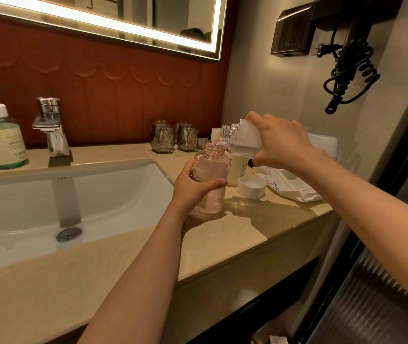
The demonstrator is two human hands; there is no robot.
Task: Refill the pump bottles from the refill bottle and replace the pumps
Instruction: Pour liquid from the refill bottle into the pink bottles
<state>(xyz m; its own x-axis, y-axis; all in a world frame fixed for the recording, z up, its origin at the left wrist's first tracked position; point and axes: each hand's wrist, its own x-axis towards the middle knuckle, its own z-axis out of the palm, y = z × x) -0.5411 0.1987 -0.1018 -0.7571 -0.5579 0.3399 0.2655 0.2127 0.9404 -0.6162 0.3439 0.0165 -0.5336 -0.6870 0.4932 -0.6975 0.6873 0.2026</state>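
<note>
The left hand [193, 188] is closed around a clear pink plastic bottle with a cream label [210, 180]. This bottle has no pump, its threaded neck is open, and it stands on the beige stone counter [247, 232] just right of the white sink basin [49, 207]. The right hand [282, 142] grips a clear refill bottle [243, 139] by its base and holds it tilted, with the mouth just above the pink bottle's neck. A thin stream goes between them. A round white cap [252, 186] lies on the counter near a white wipes packet [289, 184]. A green pump bottle [0, 135] stands at far left, beside the chrome tap [51, 127].
</note>
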